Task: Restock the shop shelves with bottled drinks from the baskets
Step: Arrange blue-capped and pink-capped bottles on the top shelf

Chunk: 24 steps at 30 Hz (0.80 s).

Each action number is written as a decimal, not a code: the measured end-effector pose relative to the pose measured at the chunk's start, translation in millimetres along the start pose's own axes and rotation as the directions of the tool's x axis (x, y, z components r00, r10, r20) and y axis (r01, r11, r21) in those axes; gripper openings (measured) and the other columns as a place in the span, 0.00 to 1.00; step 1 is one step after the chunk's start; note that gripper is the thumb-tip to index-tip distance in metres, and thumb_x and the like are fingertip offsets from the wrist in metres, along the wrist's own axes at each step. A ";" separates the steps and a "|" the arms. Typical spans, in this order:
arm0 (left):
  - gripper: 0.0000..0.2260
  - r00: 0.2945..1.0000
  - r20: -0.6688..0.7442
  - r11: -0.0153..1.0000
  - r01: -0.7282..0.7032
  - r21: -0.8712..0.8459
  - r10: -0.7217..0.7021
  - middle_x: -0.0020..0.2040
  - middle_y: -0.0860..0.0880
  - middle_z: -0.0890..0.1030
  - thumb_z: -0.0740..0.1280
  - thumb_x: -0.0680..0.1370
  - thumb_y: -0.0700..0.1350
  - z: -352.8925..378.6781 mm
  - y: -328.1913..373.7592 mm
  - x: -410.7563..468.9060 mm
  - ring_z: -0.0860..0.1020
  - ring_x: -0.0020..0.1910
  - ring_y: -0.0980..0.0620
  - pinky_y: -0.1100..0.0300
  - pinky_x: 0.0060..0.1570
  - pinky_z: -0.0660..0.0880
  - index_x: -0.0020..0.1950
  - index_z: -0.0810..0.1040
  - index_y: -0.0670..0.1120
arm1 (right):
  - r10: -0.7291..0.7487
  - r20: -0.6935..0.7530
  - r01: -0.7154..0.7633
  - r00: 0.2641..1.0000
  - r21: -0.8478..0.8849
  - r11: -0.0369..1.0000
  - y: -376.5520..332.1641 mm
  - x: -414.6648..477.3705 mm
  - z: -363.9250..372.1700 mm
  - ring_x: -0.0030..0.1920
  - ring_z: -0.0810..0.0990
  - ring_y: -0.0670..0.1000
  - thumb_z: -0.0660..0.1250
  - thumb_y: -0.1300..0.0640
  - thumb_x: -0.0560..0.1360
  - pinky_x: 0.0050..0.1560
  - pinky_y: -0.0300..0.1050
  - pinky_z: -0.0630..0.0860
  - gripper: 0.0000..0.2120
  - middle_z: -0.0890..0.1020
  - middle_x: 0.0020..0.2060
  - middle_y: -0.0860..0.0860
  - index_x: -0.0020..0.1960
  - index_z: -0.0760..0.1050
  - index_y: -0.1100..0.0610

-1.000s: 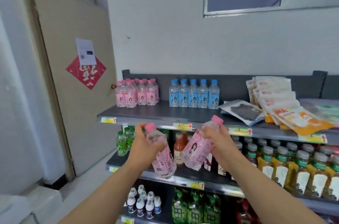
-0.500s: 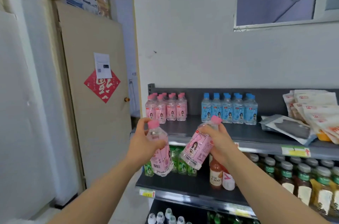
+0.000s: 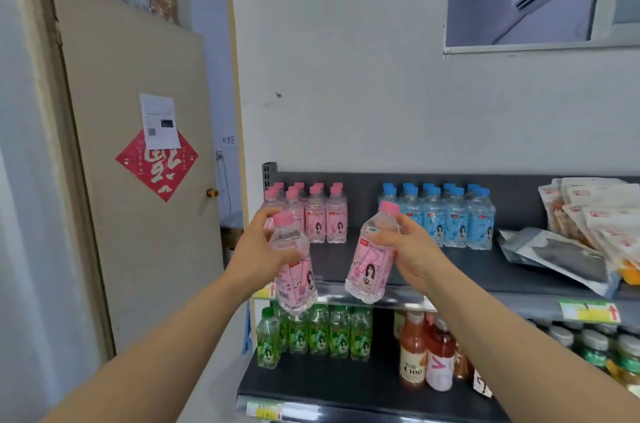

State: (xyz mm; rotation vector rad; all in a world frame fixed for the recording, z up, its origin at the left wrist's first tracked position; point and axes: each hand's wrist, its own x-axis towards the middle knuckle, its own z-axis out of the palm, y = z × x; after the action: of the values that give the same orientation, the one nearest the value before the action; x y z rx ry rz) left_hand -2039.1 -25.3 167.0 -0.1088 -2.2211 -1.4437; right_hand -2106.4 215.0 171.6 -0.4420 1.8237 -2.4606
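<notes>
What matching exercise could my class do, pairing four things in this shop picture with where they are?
Things:
1. tilted pink-capped clear plastic bottles
2. blue-capped clear plastic bottles
3. green-labelled clear plastic bottles
4. red diamond-shaped paper decoration

Places:
A. on the beige door
B. second shelf, left end
C. one in the left hand, one in the right hand
D. top shelf, middle

Pairs: 1-C, 2-D, 3-B, 4-A

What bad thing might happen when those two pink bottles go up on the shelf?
The left hand and right hand each grip a tilted bottle by its top half, so the left bottle or right bottle might slip and drop. The pink row on the top shelf stands packed close, so a clumsy landing could topple some.
</notes>
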 end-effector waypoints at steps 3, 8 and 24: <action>0.29 0.999 0.009 0.995 -0.038 0.095 0.037 0.53 0.53 0.77 0.79 0.65 0.44 6.0 -1.5 30.3 0.80 0.45 0.53 0.66 0.31 0.78 0.51 0.67 0.70 | -0.006 0.032 0.007 0.999 -0.050 0.999 2.0 30.4 -3.6 0.49 0.82 0.53 0.68 0.74 0.69 0.43 0.46 0.76 0.27 0.82 0.55 0.57 0.65 0.71 0.58; 0.31 0.990 0.101 0.928 -0.130 0.348 0.101 0.53 0.58 0.71 0.80 0.64 0.45 12.4 -3.2 81.1 0.75 0.46 0.56 0.70 0.30 0.71 0.58 0.67 0.60 | -0.010 0.093 0.024 0.996 -0.148 0.989 1.6 71.8 -9.3 0.49 0.82 0.52 0.69 0.72 0.69 0.44 0.46 0.74 0.25 0.83 0.51 0.52 0.63 0.73 0.56; 0.37 0.929 0.363 0.645 -0.321 0.693 0.073 0.54 0.53 0.77 0.79 0.62 0.54 48.2 -66.3 249.7 0.77 0.47 0.50 0.54 0.48 0.77 0.66 0.64 0.54 | 0.027 0.018 -0.022 0.999 -0.213 0.977 28.5 174.6 -26.5 0.48 0.84 0.54 0.70 0.73 0.68 0.47 0.50 0.78 0.27 0.84 0.48 0.53 0.62 0.74 0.52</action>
State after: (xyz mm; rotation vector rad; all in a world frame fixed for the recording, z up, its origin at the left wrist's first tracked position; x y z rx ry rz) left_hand -2296.9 -59.9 204.8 -0.3054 -2.7711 -0.3107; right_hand -2284.2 195.0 172.5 -0.4499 2.0801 -2.2453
